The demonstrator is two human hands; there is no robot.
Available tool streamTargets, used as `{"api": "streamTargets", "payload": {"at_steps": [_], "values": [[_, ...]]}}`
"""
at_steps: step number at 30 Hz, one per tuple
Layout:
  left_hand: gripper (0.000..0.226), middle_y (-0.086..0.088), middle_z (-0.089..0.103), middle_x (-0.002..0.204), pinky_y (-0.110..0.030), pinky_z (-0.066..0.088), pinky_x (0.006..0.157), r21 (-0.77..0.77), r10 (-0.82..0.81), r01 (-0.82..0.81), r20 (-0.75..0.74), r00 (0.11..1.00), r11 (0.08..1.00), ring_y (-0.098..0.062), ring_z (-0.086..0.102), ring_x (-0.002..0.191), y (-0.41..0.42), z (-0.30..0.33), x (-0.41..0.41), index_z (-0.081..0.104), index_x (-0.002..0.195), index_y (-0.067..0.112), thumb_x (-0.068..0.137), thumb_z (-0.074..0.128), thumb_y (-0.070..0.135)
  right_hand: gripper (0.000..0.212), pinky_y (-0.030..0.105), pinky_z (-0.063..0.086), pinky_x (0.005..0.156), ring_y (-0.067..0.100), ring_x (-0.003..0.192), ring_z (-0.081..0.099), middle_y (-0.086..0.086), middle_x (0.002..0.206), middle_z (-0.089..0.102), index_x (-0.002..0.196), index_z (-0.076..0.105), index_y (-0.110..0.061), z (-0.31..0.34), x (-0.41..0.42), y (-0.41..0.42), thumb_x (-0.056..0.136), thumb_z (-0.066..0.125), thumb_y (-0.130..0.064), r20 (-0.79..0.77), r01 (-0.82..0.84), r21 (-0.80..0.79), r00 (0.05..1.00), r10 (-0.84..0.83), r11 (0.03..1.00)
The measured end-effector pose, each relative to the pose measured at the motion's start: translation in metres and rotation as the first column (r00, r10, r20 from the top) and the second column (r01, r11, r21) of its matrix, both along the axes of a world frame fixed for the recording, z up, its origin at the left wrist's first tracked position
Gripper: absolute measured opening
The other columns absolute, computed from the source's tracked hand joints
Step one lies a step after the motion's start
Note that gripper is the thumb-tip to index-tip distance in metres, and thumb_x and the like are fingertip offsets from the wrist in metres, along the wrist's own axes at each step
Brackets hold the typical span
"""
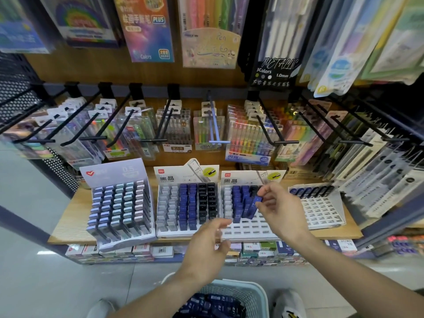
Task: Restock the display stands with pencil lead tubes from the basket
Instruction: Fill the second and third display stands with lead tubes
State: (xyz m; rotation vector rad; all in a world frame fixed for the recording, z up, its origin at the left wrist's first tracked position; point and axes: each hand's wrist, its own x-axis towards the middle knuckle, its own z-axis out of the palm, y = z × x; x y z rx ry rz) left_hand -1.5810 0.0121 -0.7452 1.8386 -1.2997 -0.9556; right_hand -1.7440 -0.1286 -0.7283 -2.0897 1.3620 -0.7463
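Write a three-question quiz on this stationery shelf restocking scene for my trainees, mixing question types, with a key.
1. True or false: the right hand pinches a blue tube over the third stand.
2. Which stand looks emptiest? A) the first stand B) the second stand C) the fourth stand
3. Fill in: the tubes waiting to be shelved lie in the ____ at the person's feet.

Key: 1 true; 2 C; 3 basket. The left hand holds nothing.
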Motion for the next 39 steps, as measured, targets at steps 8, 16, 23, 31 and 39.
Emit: {"api": "streamTargets", "payload": {"at_steps": [8, 16, 23, 31, 39], "values": [[0.085, -0.012, 0.016, 0.169, -0.043, 0.004, 0.125, -0.055, -0.173, 0.363, 0.806, 0.566, 0.930, -0.030, 0.009, 0.157, -0.024, -0.027, 0.004, 0.027, 0.160, 0.018, 0.086, 0.068, 0.018, 0.029, 0.033, 0.059, 0.073, 0.002, 0.077, 0.066, -0.016, 0.080, 0.065, 0.095, 0.054, -0.031, -0.036, -0.002, -0.005, 0.088, 0.072, -0.009, -0.140, -0.154, -0.057, 0.979, 0.145, 0.986], [0.086, -0.014, -0.032, 0.163, -0.051, -0.012, 0.125, 0.201, -0.341, 0.363, 0.859, 0.381, 0.910, -0.034, -0.022, 0.154, -0.031, -0.035, 0.008, -0.006, 0.162, 0.012, 0.095, 0.048, 0.012, 0.023, 0.034, 0.060, 0.078, 0.003, 0.080, 0.067, -0.013, 0.086, 0.068, 0.099, 0.059, -0.027, -0.053, -0.006, -0.012, 0.090, 0.070, -0.009, -0.167, -0.166, -0.021, 0.973, 0.160, 0.986], [0.087, -0.011, -0.031, 0.164, -0.050, -0.003, 0.127, 0.161, -0.330, 0.368, 0.825, 0.459, 0.916, -0.034, -0.024, 0.153, -0.032, -0.040, 0.008, 0.004, 0.163, 0.016, 0.091, 0.052, 0.007, 0.029, 0.037, 0.057, 0.077, 0.008, 0.080, 0.067, -0.009, 0.109, 0.066, 0.112, 0.057, -0.029, -0.053, -0.005, -0.010, 0.090, 0.069, -0.013, -0.288, -0.178, -0.053, 0.945, 0.156, 0.983], [0.067, -0.009, 0.031, 0.161, -0.042, 0.020, 0.124, 0.059, -0.310, 0.455, 0.807, 0.502, 0.889, -0.028, 0.027, 0.150, 0.006, -0.043, 0.024, 0.039, 0.150, 0.020, 0.088, 0.059, 0.002, 0.023, 0.027, 0.051, 0.068, 0.003, 0.077, 0.060, -0.017, 0.096, 0.058, 0.104, 0.051, -0.031, -0.037, -0.007, 0.054, 0.090, 0.069, -0.027, -0.325, -0.267, 0.013, 0.910, 0.257, 0.964], [0.052, -0.006, 0.053, 0.141, -0.042, 0.043, 0.110, 0.463, -0.640, 0.445, 0.497, 0.586, 0.767, -0.027, 0.052, 0.129, 0.093, -0.112, 0.040, 0.041, 0.149, 0.023, 0.100, 0.058, 0.032, 0.032, 0.037, 0.053, 0.089, 0.025, 0.105, 0.061, 0.006, 0.117, 0.066, 0.118, 0.062, -0.012, -0.112, -0.020, 0.127, 0.092, 0.066, -0.030, -0.538, -0.304, 0.590, 0.543, 0.645, 0.748]]}}
